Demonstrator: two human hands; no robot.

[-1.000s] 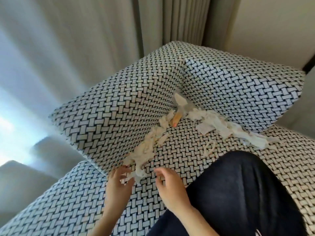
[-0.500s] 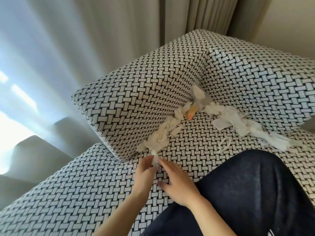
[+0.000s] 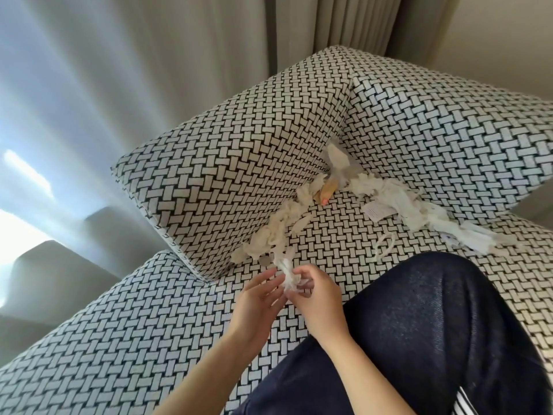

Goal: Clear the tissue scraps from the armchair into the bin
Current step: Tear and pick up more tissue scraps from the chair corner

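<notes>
I look down on the armchair seat (image 3: 119, 339). My landmark is the armrest (image 3: 227, 181), a fat block with a black and white woven cover.

The 2 hands are close together, just off the near end of the armrest. The right hand (image 3: 317, 298) pinches a small tissue wad (image 3: 288, 275) in its curled fingers. The left hand (image 3: 257, 298) has straight fingers right beside the wad. I cannot tell if they touch it.

The tissue scraps (image 3: 269, 235) lie in a long row along the foot of the armrest, where it meets the seat. The row starts just past the fingertips and runs away from the hands toward the far corner. Both hands are about as near to its close end, with the left on the armrest side. A second row of scraps (image 3: 419, 211) runs from that corner along the back cushion, well away from the armrest.

The scraps are soft, thin, torn and crumpled, some twisted like rope. I think they will tear or drop bits if I grab too fast.

At the far end of the armrest lies a tan stick with a pink tip (image 3: 327, 190). Further from the armrest are a small paper label (image 3: 377, 210) and a thin white loop (image 3: 384, 247).

I see no bin in this view.
</notes>
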